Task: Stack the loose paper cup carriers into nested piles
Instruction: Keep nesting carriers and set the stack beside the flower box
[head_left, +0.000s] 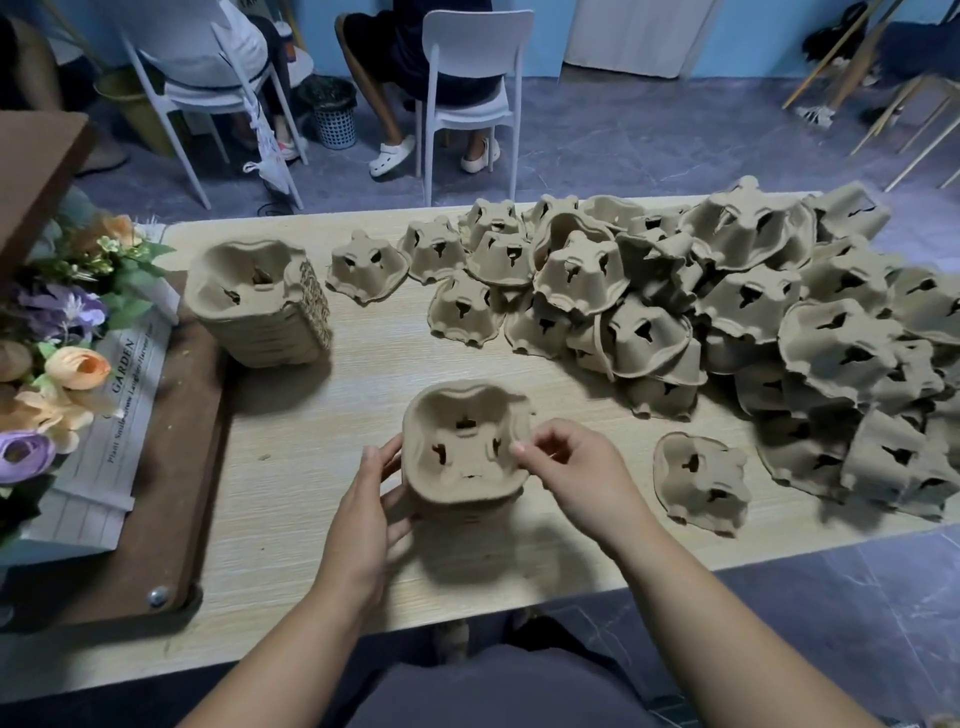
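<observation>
A pale wood-grain worktop (332, 431) is carrying a short nested pile (465, 457) of carriers near its front edge, and a taller nested pile (260, 306) is standing well apart at the back left. A single carrier (701, 483) is lying just right of the short pile, near a sprawling heap of loose carriers (753, 322) that is covering the right side. A brown board (171, 467) is lying over the left end, bearing flowers (57, 364).

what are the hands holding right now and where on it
A short stack of carriers: left hand grips its left side, right hand pinches the top rim on the right.
</observation>
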